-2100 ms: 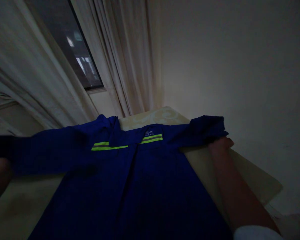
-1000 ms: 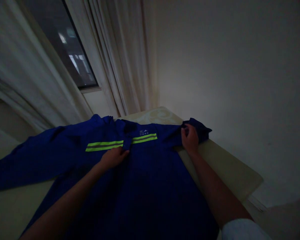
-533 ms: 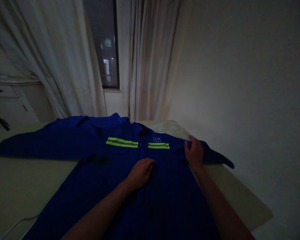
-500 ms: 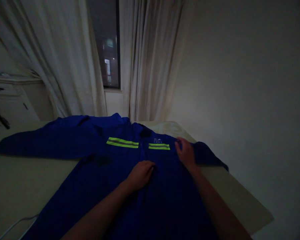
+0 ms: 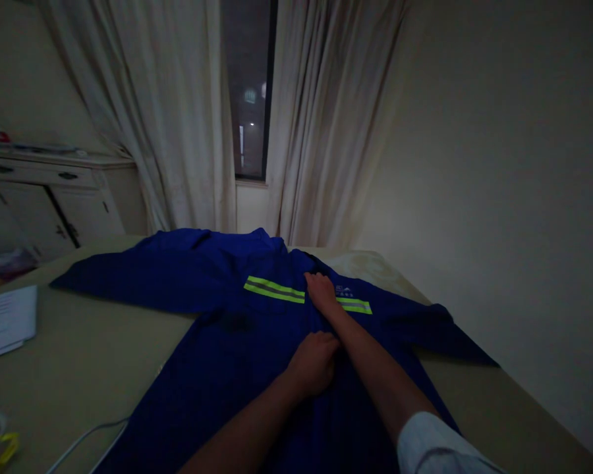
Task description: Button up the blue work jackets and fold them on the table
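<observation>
Head view: blue jacket (image 5: 271, 342) is spread lengthwise under left hand (image 5: 313, 363) and, nearer the collar (image 5: 275, 245), right hand (image 5: 321, 291). Both are curled, grip unclear.

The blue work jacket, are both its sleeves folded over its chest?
No, both sleeves of the jacket lie spread out to the sides.

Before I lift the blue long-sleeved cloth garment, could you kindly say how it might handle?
The blue garment will probably hang floppy, since its cloth creases and folds. Its outstretched sleeves may trail. Lying flat, it seems unlikely to roll.
</observation>
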{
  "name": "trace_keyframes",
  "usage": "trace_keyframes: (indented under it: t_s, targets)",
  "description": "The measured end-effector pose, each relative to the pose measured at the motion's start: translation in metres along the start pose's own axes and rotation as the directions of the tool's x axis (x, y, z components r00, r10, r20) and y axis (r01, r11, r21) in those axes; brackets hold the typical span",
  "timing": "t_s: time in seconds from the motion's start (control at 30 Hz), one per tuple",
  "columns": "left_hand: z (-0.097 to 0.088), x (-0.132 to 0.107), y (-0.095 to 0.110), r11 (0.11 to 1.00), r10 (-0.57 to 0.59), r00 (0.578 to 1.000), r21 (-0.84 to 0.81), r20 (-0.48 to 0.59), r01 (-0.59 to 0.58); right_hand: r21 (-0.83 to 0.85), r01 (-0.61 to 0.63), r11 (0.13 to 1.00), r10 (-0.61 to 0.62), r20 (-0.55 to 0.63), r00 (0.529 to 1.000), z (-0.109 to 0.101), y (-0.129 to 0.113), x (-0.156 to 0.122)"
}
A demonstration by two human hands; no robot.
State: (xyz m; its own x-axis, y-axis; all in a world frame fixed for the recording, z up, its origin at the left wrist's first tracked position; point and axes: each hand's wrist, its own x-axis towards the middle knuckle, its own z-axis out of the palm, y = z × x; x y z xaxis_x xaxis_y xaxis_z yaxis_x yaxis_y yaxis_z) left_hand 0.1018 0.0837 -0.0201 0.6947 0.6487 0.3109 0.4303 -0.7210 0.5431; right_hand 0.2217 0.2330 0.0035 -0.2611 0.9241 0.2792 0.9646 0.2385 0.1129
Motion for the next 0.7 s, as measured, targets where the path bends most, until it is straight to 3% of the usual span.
trace_keyframes:
  t_s: [0.07,0.13,0.27,0.43,0.6,0.7]
  targets:
    - [-0.001,0.001,0.001,1.000,-0.020,1.000,0.007,-0.020,0.020,-0.012,0.018,1.000,-0.018,0.012,1.000,-0.002,0.001,0.001]
    - [-0.002,0.002,0.002,0.995,-0.103,0.989,0.006,-0.107,0.104,-0.006,0.058,0.998,-0.057,0.016,0.998,-0.006,0.003,0.000]
    - [-0.003,0.003,0.003,0.955,-0.285,0.903,-0.014,-0.321,0.297,0.016,0.135,0.991,-0.134,-0.016,0.991,-0.011,0.008,-0.011]
    - [-0.002,0.003,0.001,0.952,-0.305,0.896,-0.073,-0.322,0.298,0.055,0.152,0.987,-0.148,-0.068,0.987,-0.011,0.009,-0.029]
    - [0.003,0.001,-0.006,0.940,-0.341,0.871,-0.130,-0.355,0.315,0.208,-0.016,0.978,0.042,-0.122,0.992,-0.003,0.003,-0.037]
    - [0.002,0.006,-0.013,0.939,-0.345,0.890,-0.097,-0.297,0.331,0.262,-0.080,0.962,0.105,-0.082,0.991,0.002,-0.002,-0.036]
